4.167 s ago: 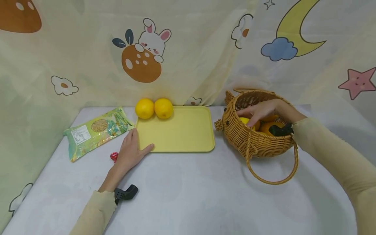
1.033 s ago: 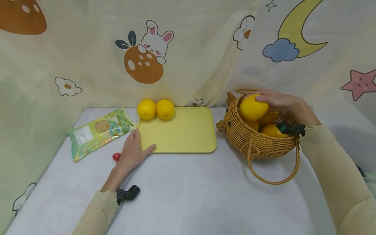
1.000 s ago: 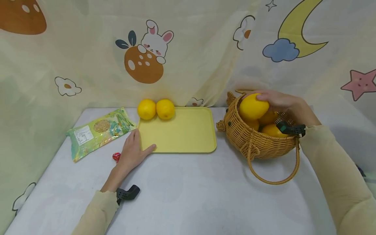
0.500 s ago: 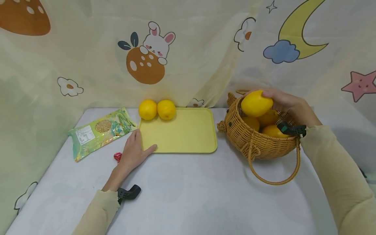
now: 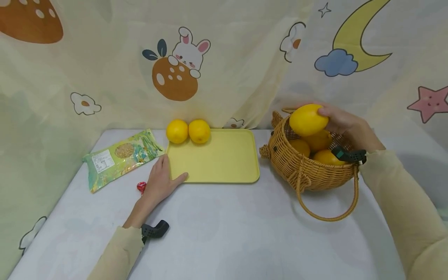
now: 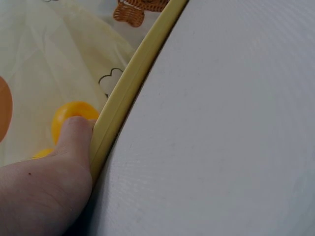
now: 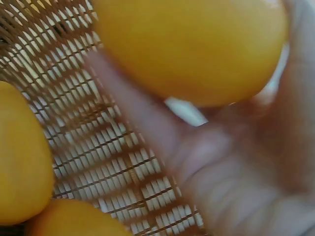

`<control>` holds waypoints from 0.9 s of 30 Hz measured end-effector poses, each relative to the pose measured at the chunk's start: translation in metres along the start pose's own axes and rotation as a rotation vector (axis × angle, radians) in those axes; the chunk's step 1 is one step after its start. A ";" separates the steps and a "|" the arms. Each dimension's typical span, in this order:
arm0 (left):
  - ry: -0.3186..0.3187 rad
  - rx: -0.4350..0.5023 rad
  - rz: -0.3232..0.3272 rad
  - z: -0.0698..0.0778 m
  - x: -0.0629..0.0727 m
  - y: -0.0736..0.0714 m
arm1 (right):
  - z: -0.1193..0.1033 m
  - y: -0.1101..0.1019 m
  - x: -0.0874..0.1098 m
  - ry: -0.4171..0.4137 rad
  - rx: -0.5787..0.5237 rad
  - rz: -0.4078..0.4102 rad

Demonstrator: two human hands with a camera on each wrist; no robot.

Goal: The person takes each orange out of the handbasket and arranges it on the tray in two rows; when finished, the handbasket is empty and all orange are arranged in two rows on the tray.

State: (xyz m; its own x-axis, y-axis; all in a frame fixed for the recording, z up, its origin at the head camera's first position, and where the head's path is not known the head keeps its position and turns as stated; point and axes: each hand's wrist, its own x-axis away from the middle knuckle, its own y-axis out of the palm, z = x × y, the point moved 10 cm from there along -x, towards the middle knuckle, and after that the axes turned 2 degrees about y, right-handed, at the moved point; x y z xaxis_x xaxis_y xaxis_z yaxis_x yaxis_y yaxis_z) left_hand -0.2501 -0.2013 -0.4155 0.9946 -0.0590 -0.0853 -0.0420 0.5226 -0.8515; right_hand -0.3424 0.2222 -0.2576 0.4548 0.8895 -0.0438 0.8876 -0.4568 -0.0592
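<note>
Above the pig-shaped wicker basket (image 5: 318,177), my right hand (image 5: 344,122) holds a yellow lemon (image 5: 308,119). In the right wrist view the fingers and thumb curve round this lemon (image 7: 192,49), with the woven basket wall behind. Several more lemons (image 5: 325,156) lie inside the basket. My left hand (image 5: 162,181) rests at the near left corner of the yellow tray (image 5: 220,159), fingers straight along its left side and thumb at its front edge. Two lemons, a left one (image 5: 177,131) and a right one (image 5: 199,131), sit side by side at the tray's far left corner.
A green food packet (image 5: 122,157) lies left of the tray. A small red wrapped candy (image 5: 141,187) is beside my left hand, partly hidden. The basket's handle (image 5: 329,218) hangs forward over the white tabletop (image 5: 224,233). A printed cloth (image 5: 238,70) hangs behind.
Earlier my right hand was down inside the basket; it has since lifted a lemon up past the rim, still rising slightly. My left hand stays at the tray corner.
</note>
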 end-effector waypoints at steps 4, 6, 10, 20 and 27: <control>-0.002 -0.001 0.004 -0.003 0.000 0.000 | -0.019 -0.005 -0.012 -0.048 -0.041 0.127; -0.004 -0.004 0.004 -0.004 0.000 0.000 | -0.030 -0.008 -0.023 -0.051 -0.033 0.215; 0.006 -0.001 0.019 -0.004 -0.001 -0.003 | -0.046 -0.005 -0.052 -0.014 -0.011 0.342; 0.014 0.004 0.031 -0.004 0.000 -0.001 | -0.037 0.024 -0.147 0.118 0.127 0.388; 0.019 0.013 0.040 -0.003 -0.002 -0.002 | -0.015 0.032 -0.200 0.171 0.192 0.313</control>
State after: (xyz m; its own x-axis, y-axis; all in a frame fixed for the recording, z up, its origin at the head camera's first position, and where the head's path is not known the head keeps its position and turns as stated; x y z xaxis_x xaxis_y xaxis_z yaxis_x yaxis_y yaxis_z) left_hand -0.2520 -0.2044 -0.4151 0.9902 -0.0534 -0.1292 -0.0808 0.5356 -0.8406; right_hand -0.4042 0.0300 -0.2358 0.7210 0.6888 0.0760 0.6819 -0.6856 -0.2550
